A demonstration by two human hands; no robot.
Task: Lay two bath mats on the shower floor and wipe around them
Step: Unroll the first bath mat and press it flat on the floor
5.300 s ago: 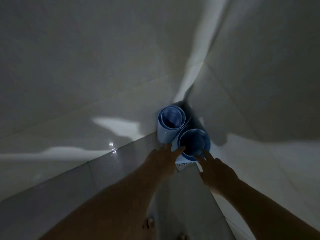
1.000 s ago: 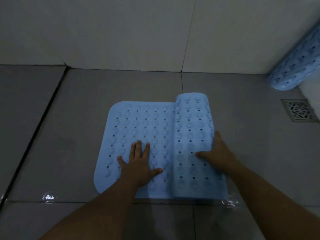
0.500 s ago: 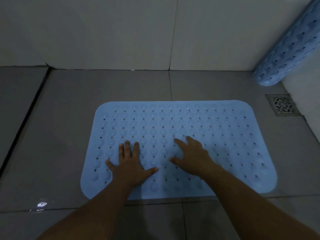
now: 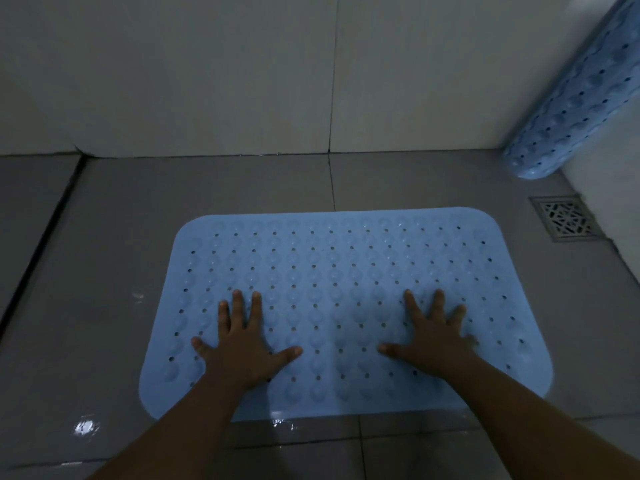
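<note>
A light blue bath mat point(image 4: 346, 271) with rows of small holes and bumps lies fully unrolled and flat on the grey tiled shower floor point(image 4: 104, 271). My left hand point(image 4: 242, 351) presses palm-down on its near left part, fingers spread. My right hand point(image 4: 433, 344) presses palm-down on its near right part, fingers spread too. A second blue mat point(image 4: 575, 98), still rolled up, leans against the wall in the far right corner.
A square metal floor drain point(image 4: 566, 218) sits right of the flat mat, below the rolled one. White wall tiles point(image 4: 207, 81) rise behind the floor. A dark groove point(image 4: 41, 237) runs along the left. Wet glints show on the near floor point(image 4: 85, 426).
The mat went from half-rolled to fully flat. My right hand slid rightward across it and now lies spread on the right part. My left hand stayed pressed down.
</note>
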